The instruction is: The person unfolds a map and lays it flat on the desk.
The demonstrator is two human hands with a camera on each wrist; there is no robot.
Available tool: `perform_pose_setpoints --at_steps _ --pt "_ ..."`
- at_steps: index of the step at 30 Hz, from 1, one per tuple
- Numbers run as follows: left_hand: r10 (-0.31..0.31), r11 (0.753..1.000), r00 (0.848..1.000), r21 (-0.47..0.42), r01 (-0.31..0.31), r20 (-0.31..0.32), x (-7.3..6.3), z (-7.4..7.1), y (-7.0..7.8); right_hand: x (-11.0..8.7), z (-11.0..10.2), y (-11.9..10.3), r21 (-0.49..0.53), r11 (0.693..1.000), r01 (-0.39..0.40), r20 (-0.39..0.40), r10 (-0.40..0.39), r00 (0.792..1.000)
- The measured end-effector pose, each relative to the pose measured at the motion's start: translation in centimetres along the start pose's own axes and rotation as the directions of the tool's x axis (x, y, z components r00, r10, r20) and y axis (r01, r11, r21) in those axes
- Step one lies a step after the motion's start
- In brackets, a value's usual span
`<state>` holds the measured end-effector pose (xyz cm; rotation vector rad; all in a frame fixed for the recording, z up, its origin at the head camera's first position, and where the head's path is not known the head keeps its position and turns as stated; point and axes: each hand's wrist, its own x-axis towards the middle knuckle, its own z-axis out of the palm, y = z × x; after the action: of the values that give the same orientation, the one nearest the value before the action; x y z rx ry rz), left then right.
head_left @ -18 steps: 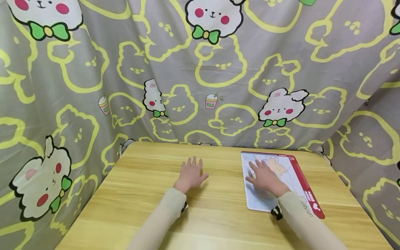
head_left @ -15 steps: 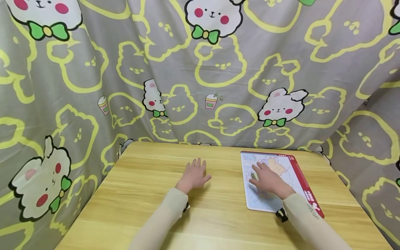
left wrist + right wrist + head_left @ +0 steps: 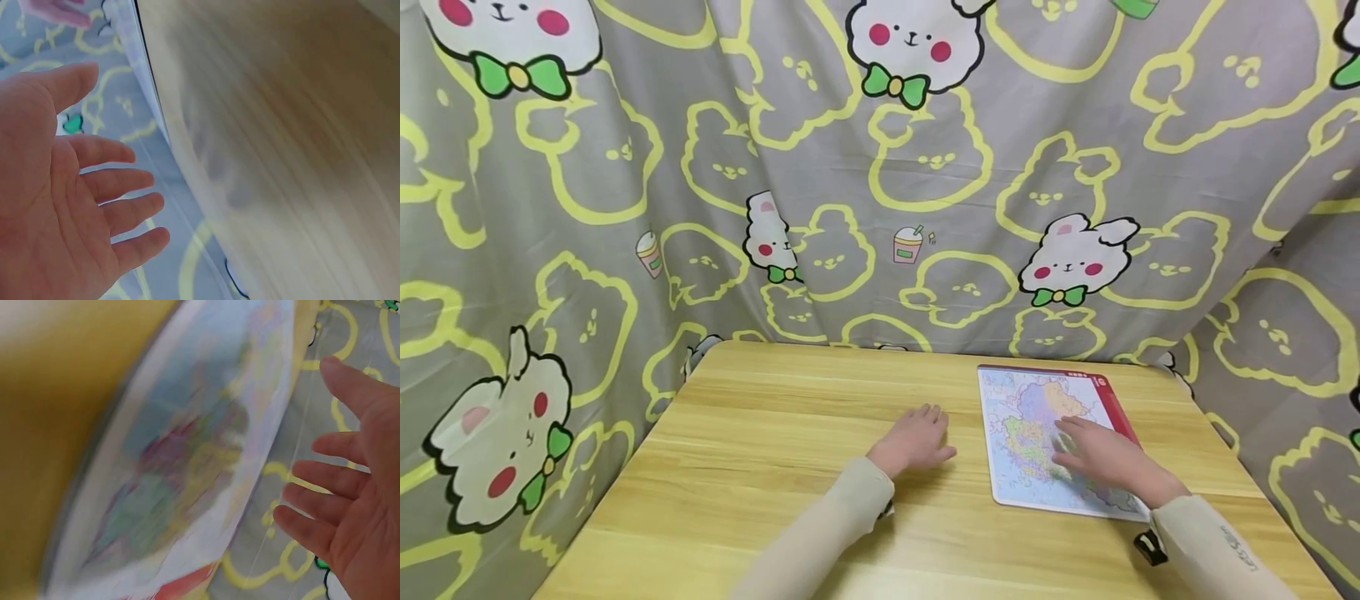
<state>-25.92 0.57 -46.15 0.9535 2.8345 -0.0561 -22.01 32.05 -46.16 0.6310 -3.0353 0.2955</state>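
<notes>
A map board (image 3: 1015, 467) with a colourful printed map and a red strip along its right side lies flat on the right part of the table. My right hand (image 3: 1105, 454) hovers palm down over the map's right half, its fingers loosely extended and holding nothing. In the right wrist view the palm of the right hand (image 3: 356, 487) shows bare beside the blurred map board (image 3: 187, 456). My left hand (image 3: 917, 437) is over the wood to the left of the board, fingers spread. The left wrist view shows that left hand (image 3: 94, 181) with nothing in it.
The light wooden table (image 3: 790, 400) reaches back to a grey curtain (image 3: 850, 167) with yellow outlines and white cartoon animals. The curtain also hangs close along the left and right sides. A black wrist strap piece (image 3: 1150, 547) shows under the right sleeve.
Both hands have moved to the right and slightly toward me. The right hand has slid from the map's left half to its right half, uncovering more print. The board stays put.
</notes>
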Motion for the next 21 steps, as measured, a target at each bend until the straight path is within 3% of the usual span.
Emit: perform_pose_setpoints --at_steps 6,12,21 --pt "0.06 0.997 0.998 0.039 -0.061 0.006 1.1 0.9 3.0 -2.3 0.3 1.9 -0.018 1.0 -0.001 -0.027 0.0 1.0" --pt "0.069 0.995 0.997 0.071 -0.072 0.042 1.9 1.3 5.7 -4.2 0.8 3.6 -0.009 1.0 -0.011 0.005 0.011 1.0" --pt "0.054 0.991 0.993 0.115 -0.066 0.105 3.0 1.8 7.8 -5.9 1.7 5.3 0.053 0.998 -0.016 0.057 0.013 0.998"
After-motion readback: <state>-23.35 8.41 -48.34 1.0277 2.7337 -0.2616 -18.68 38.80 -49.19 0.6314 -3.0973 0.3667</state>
